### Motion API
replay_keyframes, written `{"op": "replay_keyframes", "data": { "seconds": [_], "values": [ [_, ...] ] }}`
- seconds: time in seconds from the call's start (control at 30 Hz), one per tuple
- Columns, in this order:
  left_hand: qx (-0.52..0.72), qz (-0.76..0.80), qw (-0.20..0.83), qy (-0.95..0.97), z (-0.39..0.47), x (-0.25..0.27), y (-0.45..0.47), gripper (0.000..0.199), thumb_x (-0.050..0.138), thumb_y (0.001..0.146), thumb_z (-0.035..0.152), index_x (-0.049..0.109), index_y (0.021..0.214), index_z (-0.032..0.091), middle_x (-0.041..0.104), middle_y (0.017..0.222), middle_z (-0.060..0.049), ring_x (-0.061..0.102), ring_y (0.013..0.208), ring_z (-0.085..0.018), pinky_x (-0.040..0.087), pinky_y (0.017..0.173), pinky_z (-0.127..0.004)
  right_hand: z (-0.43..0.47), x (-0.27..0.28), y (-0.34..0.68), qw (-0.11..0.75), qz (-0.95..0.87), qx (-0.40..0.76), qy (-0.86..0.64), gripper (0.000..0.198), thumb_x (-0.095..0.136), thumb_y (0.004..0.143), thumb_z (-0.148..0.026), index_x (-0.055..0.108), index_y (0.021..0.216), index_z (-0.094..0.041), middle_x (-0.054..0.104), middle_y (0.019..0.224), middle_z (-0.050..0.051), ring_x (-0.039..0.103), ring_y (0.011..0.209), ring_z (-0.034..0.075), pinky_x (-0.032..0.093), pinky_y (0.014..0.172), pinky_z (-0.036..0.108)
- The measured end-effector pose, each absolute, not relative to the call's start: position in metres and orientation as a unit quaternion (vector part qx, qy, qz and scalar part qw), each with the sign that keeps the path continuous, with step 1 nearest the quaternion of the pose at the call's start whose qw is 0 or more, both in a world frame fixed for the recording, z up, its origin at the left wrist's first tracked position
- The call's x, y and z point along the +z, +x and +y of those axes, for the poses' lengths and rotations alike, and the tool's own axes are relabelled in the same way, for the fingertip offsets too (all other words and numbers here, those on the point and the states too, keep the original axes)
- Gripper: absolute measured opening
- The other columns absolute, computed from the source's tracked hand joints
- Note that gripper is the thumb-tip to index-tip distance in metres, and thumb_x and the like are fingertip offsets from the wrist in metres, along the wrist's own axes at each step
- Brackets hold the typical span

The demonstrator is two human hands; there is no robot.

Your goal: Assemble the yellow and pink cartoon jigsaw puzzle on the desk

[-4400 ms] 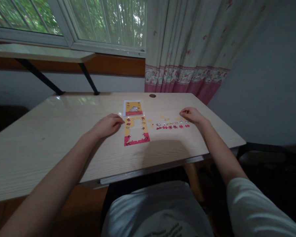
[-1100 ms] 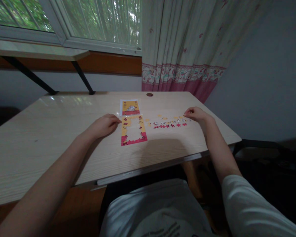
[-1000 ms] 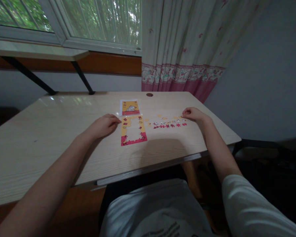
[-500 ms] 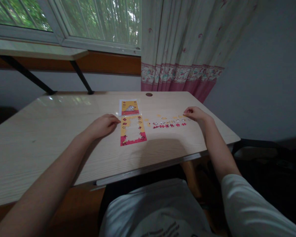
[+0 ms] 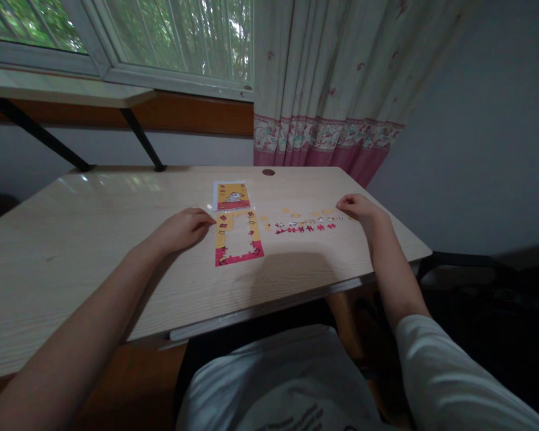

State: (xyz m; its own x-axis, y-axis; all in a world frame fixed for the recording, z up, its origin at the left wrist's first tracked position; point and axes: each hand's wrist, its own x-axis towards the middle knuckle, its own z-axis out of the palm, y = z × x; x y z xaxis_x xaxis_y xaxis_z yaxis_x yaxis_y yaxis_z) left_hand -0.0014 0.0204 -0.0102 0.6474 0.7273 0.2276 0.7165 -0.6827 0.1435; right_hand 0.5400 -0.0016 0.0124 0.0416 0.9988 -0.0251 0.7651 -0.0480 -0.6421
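One hollow yellow-and-pink puzzle border (image 5: 240,258) lies flat on our pale wood-grain surface (image 5: 94,257)

Our bare left hand (image 5: 182,228) rests at the border's left edge, fingers loosely curled and their tips at or just beside it; we cannot tell whether that grip has hold of anything. Directly above the border, we have a yellow-and-red picture card with a white animal (image 5: 233,196), backed by a white margin.

To the right of the border, our loose pieces lie roughly in rows: small yellow pieces (image 5: 286,211) farthest from us, small white patterned pieces (image 5: 321,220) in the middle, small pink pieces (image 5: 331,226) nearest. Our bare right hand (image 5: 357,206) is at the far right end of the yellow ones, thumb and fingertips drawn close together; whether this grip pinches a piece, we cannot tell.
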Motion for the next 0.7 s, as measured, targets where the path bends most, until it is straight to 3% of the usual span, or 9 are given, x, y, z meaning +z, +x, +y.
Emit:
{"op": "replay_keyframes", "data": {
  "seconds": [0.3,0.7],
  "values": [
    [0.132,0.402,0.023,0.906,0.021,-0.010,-0.001,0.044,0.039,0.085,0.033,0.075,0.102,0.015,0.073,0.106,-0.014,0.067,0.100,-0.027,0.053,0.093,-0.039,-0.005,0.013,0.566,0.227,-0.605,0.290,-0.706,0.014,0.074,0.067,-0.025,0.067,0.074,-0.015,0.057,0.058,-0.001,0.047,0.054,0.010,0.037,0.052,0.024],
    [0.144,0.403,0.037,0.903,0.020,-0.011,-0.001,0.042,0.041,0.084,0.032,0.076,0.102,0.018,0.073,0.106,-0.012,0.068,0.100,-0.027,0.053,0.094,-0.039,-0.003,0.012,0.541,0.257,-0.631,0.279,-0.677,0.020,0.070,0.072,-0.033,0.066,0.079,-0.016,0.054,0.058,-0.002,0.043,0.052,0.010,0.035,0.052,0.025]
  ]
}}
